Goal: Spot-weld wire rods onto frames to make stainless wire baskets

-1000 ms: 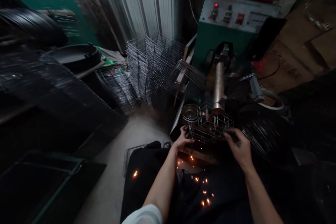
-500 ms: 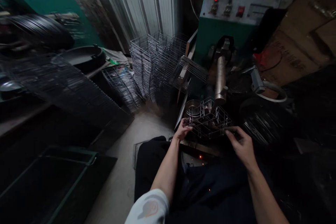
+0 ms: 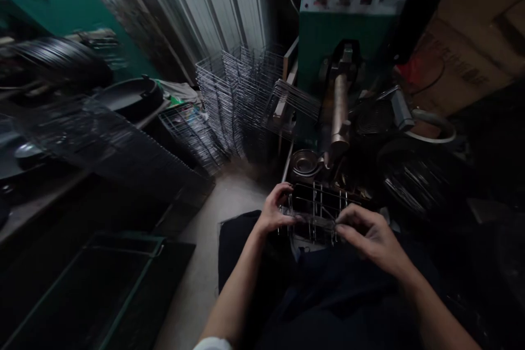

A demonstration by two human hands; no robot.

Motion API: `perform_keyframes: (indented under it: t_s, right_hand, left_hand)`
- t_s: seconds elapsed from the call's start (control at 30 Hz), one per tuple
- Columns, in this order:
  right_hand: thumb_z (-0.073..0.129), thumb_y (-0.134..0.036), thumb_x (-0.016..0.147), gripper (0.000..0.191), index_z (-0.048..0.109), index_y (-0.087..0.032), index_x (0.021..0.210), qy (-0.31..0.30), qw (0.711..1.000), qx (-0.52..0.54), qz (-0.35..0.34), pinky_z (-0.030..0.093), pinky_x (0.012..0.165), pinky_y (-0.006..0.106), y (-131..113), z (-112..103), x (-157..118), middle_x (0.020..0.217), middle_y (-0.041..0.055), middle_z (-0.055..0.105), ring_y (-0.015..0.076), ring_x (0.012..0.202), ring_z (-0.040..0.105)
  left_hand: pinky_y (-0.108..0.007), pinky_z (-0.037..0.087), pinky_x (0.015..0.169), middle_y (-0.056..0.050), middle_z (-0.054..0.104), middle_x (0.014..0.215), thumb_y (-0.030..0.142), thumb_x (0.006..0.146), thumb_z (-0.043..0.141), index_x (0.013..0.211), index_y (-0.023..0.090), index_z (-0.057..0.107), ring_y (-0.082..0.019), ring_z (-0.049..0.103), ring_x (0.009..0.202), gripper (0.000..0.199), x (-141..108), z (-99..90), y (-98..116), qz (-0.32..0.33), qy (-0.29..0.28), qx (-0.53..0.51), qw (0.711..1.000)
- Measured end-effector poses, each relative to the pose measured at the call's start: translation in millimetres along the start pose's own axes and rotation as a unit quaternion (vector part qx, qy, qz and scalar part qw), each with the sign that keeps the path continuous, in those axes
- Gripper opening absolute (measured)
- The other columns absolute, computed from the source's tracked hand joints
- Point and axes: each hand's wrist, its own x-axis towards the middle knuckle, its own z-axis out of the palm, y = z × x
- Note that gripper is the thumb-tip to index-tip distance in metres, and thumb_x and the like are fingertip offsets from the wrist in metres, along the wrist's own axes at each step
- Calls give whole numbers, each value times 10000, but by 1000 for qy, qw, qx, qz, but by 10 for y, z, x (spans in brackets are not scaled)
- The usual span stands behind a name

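A small wire rack (image 3: 318,202) is held low in front of the machine, over my lap. My left hand (image 3: 276,210) grips its left end, thumb and fingers on the wires. At its right end my right hand (image 3: 365,229) pinches the rack between thumb and fingers. Just beyond the rack are a round metal dish (image 3: 305,162) and the cylindrical metal arm (image 3: 340,112) of the green machine (image 3: 315,38). The rack's wires are partly blurred.
Tall stacks of wire racks (image 3: 232,98) stand left of the machine. Farther left are a dark round pan (image 3: 129,95) and a long blurred wire stack (image 3: 94,134). Wire pieces (image 3: 414,180) fill a dark container at right, below a cardboard box (image 3: 463,65).
Both hands have brought the wire rack down and back toward my lap, away from the machine's arm, and it is turned differently. The orange sparks below are gone. The view has shifted slightly.
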Motion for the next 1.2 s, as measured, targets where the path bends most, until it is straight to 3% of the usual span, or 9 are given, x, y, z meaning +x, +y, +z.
perform_keyframes:
  t_s: [0.1,0.17,0.23,0.3,0.4,0.47,0.57,0.83,1.2]
  right_hand:
    - [678,-409,914,224,716,-225,1038,-69,995,-65,-39,549,653,269,81,-127,123,890,28,711,181,769,672]
    - [673,-388,925,192,738,-238,1027,-60,986,-138,-66,540,770,304,234,-208,196,946,29,729,200,861,680]
    - [638,-363,954,168,745,-235,951,-18,971,-216,-102,530,782,314,425,-243,252,891,30,728,201,848,674]
    - [600,-328,979,168,733,-226,986,19,948,-279,-149,535,797,339,608,-222,289,916,52,730,215,878,664]
    - [574,-235,983,262,660,-210,1229,43,907,-364,-208,542,875,424,799,-136,310,1106,96,722,264,1021,639]
    - [529,-141,981,377,586,-201,1349,53,879,-411,-236,537,917,468,863,-79,307,1211,107,698,279,1080,627]
    - [463,-44,971,475,525,-197,1417,68,856,-430,-280,550,929,445,892,-34,297,1263,100,683,256,1095,633]
    - [500,-49,958,447,588,-227,1359,93,862,-400,-295,573,922,409,837,-83,449,1229,74,704,231,1073,668]
    - [525,-76,959,358,658,-239,1248,102,862,-384,-315,587,878,387,764,-163,610,1148,61,736,223,1019,703]
  left_hand:
    - [-418,519,1001,-119,475,1366,353,484,942,1164,245,584,-305,522,1273,777,142,342,3,22,-44,82,995]
    - [-448,515,1006,-122,481,1360,335,487,932,1161,245,588,-310,531,1254,762,228,516,-4,43,-57,122,990]
    - [-465,498,1026,-124,493,1356,319,492,919,1162,239,585,-315,530,1252,753,294,631,-7,70,-59,148,985]
    - [-464,490,1030,-125,506,1347,310,476,918,1168,232,585,-319,536,1243,771,345,697,-6,98,-57,165,980]
    - [-447,497,1013,-122,530,1324,327,459,927,1162,225,593,-314,563,1207,785,403,740,-3,117,-45,171,977]
    - [-438,497,1014,-119,537,1317,343,480,923,1155,226,596,-309,567,1208,759,429,751,-4,119,-31,165,979]
    - [-446,490,1030,-118,524,1334,338,504,913,1152,233,594,-308,554,1233,730,450,760,-17,117,-18,150,982]
    - [-506,461,1060,-133,471,1372,256,494,895,1164,226,585,-337,500,1288,739,573,824,-148,105,-5,105,989]
    - [-454,497,1036,-145,450,1390,207,494,892,1199,220,576,-326,476,1329,772,697,876,-192,99,12,47,994]
